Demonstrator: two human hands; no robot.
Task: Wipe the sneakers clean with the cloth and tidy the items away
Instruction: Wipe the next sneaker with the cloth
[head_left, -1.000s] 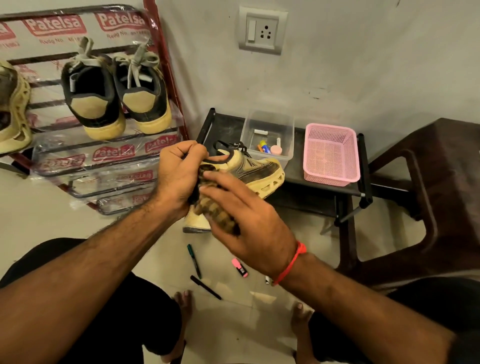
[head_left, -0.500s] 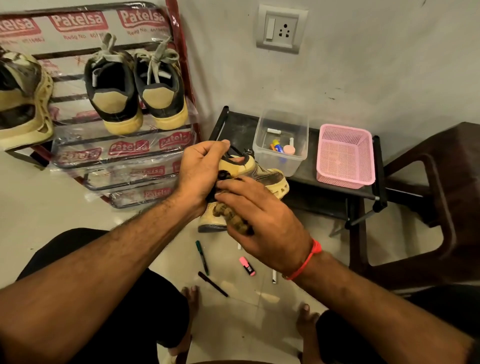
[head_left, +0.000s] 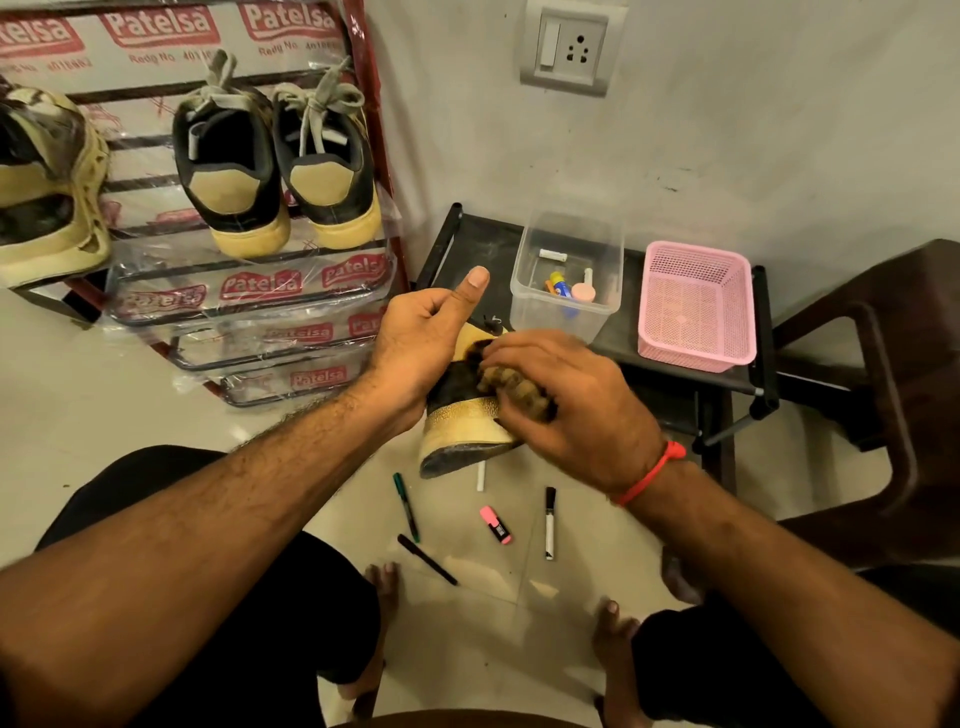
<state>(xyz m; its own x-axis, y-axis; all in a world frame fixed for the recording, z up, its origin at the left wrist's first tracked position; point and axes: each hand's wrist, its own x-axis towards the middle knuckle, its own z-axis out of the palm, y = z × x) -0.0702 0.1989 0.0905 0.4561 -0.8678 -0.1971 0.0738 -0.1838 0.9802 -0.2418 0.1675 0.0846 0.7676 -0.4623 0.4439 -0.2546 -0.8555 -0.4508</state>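
Observation:
My left hand (head_left: 421, 343) grips a black and cream sneaker (head_left: 460, 421) in mid-air, heel toward me, thumb sticking up. My right hand (head_left: 576, 405) holds a bunched brownish cloth (head_left: 511, 384) and presses it on the sneaker's heel. Most of the shoe is hidden behind both hands. Two matching sneakers (head_left: 270, 171) stand heel-out on the rack's upper shelf, and a further cream shoe (head_left: 47, 187) sits at the far left.
A red shoe rack (head_left: 249, 306) wrapped in printed plastic stands left. A low black table (head_left: 675, 353) carries a clear box (head_left: 566, 275) of small items and a pink basket (head_left: 696, 306). Markers (head_left: 405, 506) and a pink highlighter (head_left: 496, 525) lie on the floor. A dark chair (head_left: 883, 374) is right.
The sneaker has been turned so its heel faces me. My right hand with the cloth shifted onto the heel, and my left thumb lifted. The camera view moved left.

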